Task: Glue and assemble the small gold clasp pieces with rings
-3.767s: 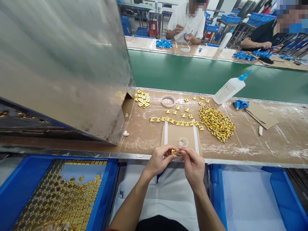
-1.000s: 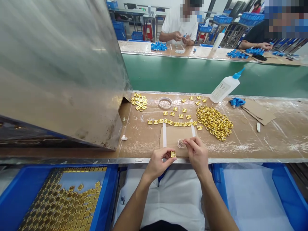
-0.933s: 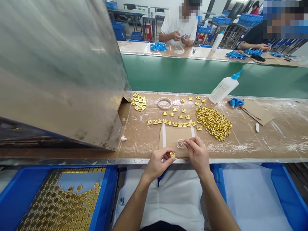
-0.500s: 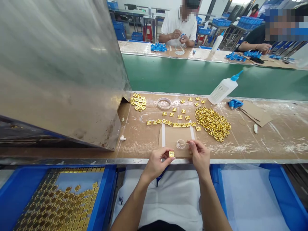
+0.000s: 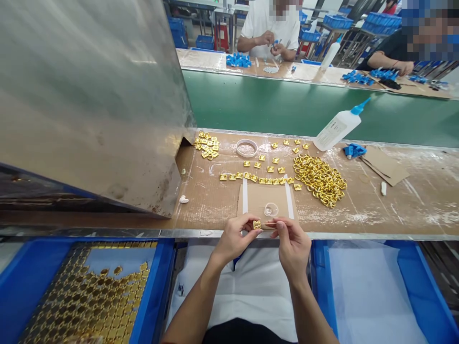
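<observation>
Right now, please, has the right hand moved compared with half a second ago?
Yes: judged against the clear round dish, the right hand moved toward the near workbench edge, slightly left.

A factory assembly workshop: long workbench [image 5: 426,191], co-workers [image 5: 267,26] across from it, heaped gold-coloured rings [image 5: 320,182], blue bins [image 5: 159,286].

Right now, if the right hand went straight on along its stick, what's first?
The gold square piece pinched in the left hand. The tip of the thin stick looks right beside it; depth is unclear, so they may be touching.
</observation>
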Motion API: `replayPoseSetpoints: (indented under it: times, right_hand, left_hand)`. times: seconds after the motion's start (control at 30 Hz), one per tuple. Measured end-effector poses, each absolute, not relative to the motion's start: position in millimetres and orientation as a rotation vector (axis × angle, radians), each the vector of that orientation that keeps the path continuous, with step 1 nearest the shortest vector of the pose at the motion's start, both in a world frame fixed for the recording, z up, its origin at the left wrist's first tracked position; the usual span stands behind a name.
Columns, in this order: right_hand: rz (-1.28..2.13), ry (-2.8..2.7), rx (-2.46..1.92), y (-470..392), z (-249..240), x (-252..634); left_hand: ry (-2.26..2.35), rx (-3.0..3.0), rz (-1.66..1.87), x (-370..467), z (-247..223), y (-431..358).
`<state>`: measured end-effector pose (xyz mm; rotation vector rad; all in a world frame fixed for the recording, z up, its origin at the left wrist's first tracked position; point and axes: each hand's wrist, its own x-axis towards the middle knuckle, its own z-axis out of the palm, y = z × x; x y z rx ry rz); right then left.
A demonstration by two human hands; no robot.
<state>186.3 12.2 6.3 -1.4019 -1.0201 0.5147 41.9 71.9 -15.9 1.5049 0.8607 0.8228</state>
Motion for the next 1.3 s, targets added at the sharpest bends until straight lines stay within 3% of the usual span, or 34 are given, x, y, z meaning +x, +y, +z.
replayPoseSetpoints:
  times: [0.47, 1.3]
  right_hand:
    - [0.634, -0.991, -1.369, 14.1, 0.4, 179.6]
    - [0.502, -1.138, -1.365, 15.1, -0.4, 181.7]
  left_hand:
    - [0.849, 1.542, 0.846, 41.2, -14.9, 71.7]
    - [0.859, 1.569, 0.834, 40.9, -14.4, 72.6]
